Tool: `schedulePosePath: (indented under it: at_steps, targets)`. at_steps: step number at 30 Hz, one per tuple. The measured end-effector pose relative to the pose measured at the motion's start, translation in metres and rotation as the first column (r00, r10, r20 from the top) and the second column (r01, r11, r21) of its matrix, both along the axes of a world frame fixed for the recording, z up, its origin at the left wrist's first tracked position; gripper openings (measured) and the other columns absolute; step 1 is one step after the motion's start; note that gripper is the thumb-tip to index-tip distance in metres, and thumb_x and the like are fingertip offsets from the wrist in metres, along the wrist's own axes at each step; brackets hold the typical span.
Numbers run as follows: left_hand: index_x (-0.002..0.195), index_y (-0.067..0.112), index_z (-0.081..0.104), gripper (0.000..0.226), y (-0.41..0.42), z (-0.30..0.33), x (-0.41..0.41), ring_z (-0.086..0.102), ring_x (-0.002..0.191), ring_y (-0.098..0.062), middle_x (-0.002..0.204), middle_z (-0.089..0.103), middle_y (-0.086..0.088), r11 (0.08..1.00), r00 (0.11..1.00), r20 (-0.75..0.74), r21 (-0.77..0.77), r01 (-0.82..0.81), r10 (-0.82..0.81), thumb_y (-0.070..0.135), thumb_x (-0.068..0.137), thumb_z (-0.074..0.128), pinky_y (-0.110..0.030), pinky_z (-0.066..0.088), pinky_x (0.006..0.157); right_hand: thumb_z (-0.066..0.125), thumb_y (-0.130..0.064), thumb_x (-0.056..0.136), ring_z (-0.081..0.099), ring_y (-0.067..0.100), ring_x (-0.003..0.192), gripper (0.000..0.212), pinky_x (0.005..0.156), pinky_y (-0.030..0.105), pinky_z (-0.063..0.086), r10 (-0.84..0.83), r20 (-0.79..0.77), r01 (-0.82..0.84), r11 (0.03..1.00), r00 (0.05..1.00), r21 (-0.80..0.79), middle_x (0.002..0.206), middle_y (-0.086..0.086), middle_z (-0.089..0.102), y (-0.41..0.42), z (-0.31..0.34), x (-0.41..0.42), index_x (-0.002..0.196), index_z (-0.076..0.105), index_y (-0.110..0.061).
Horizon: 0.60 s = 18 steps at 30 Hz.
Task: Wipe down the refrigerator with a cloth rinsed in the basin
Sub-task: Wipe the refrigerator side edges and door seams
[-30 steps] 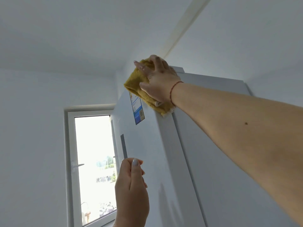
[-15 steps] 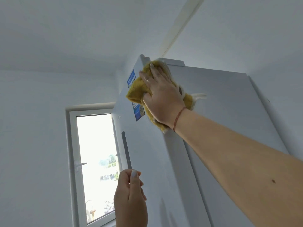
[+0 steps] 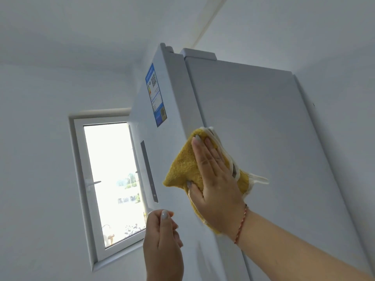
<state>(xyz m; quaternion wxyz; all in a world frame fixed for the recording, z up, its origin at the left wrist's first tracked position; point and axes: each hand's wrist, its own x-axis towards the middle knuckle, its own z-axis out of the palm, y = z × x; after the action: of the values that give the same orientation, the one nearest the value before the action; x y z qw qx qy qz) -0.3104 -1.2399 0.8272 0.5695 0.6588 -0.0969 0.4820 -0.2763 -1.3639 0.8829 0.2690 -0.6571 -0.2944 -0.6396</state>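
The tall white refrigerator (image 3: 263, 128) fills the right half of the view, seen from below. My right hand (image 3: 215, 179) lies flat on a yellow cloth (image 3: 182, 167) and presses it against the fridge's front corner edge, well below the top. The cloth wraps around the corner, with a white fringe showing on the side panel. My left hand (image 3: 162, 244) hovers loosely curled in front of the fridge door, lower left, holding nothing. The basin is not in view.
A blue energy label (image 3: 155, 94) sticks to the fridge door near the top. A dark vertical handle strip (image 3: 149, 171) runs down the door. A bright window (image 3: 111, 179) sits in the left wall. The ceiling is close above the fridge.
My right hand has slid the cloth down the fridge corner from the top edge to about mid-height. The blue label is now uncovered. My left hand stays about where it was.
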Motion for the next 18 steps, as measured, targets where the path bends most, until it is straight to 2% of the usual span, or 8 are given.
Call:
schedulePosePath:
  at_steps: [2,8,11,15,18]
  targets:
    - [0.084,0.012,0.056,0.028,-0.001,-0.012,-0.003,0.045,0.048,-0.022,0.068,0.052,-0.012,1.000,0.999,-0.041,-0.015,0.008,-0.009,0.017,0.102,0.035,-0.034,0.036,0.048,0.050,-0.031,0.087,0.011,0.020,0.147,0.075,0.119,0.037,0.015,-0.006,-0.020,0.006,1.000,1.000,0.011,0.158,0.006,0.014,0.000,-0.024,-0.003,0.150,0.015,-0.006]
    - [0.080,0.012,0.054,0.030,-0.002,-0.043,-0.013,0.043,0.051,-0.021,0.062,0.050,-0.008,0.998,0.991,-0.120,-0.038,0.048,-0.052,0.019,0.101,0.034,-0.033,0.034,0.048,0.050,-0.031,0.087,0.015,0.025,0.146,0.073,0.117,0.043,0.019,-0.077,-0.051,0.076,0.997,0.996,-0.020,0.158,0.006,0.015,0.000,-0.093,-0.005,0.149,0.019,-0.009]
    - [0.079,0.012,0.054,0.031,-0.001,-0.054,-0.015,0.043,0.051,-0.021,0.061,0.050,-0.009,0.998,0.986,-0.158,-0.037,0.055,-0.060,0.021,0.102,0.035,-0.033,0.035,0.049,0.046,-0.037,0.091,0.019,0.027,0.145,0.071,0.112,0.050,0.028,-0.129,-0.077,0.130,0.992,0.989,-0.002,0.157,0.007,0.019,0.001,-0.127,-0.006,0.149,0.017,-0.010]
    - [0.084,0.011,0.056,0.030,0.000,-0.067,-0.019,0.043,0.053,-0.021,0.060,0.047,-0.008,0.997,0.977,-0.202,-0.056,0.051,-0.061,0.019,0.102,0.034,-0.032,0.035,0.048,0.032,-0.045,0.098,0.022,0.030,0.143,0.064,0.108,0.054,0.032,-0.165,-0.109,0.168,0.986,0.980,0.019,0.154,0.008,0.021,0.001,-0.159,-0.006,0.149,0.014,-0.012]
    - [0.087,0.010,0.056,0.028,0.001,-0.078,-0.023,0.043,0.053,-0.020,0.062,0.048,-0.008,0.997,0.970,-0.238,-0.058,0.044,-0.056,0.019,0.102,0.033,-0.032,0.036,0.048,0.034,-0.047,0.098,0.024,0.031,0.142,0.065,0.107,0.055,0.034,-0.165,-0.135,0.169,0.985,0.977,0.019,0.153,0.010,0.023,0.002,-0.183,-0.007,0.148,0.015,-0.011]
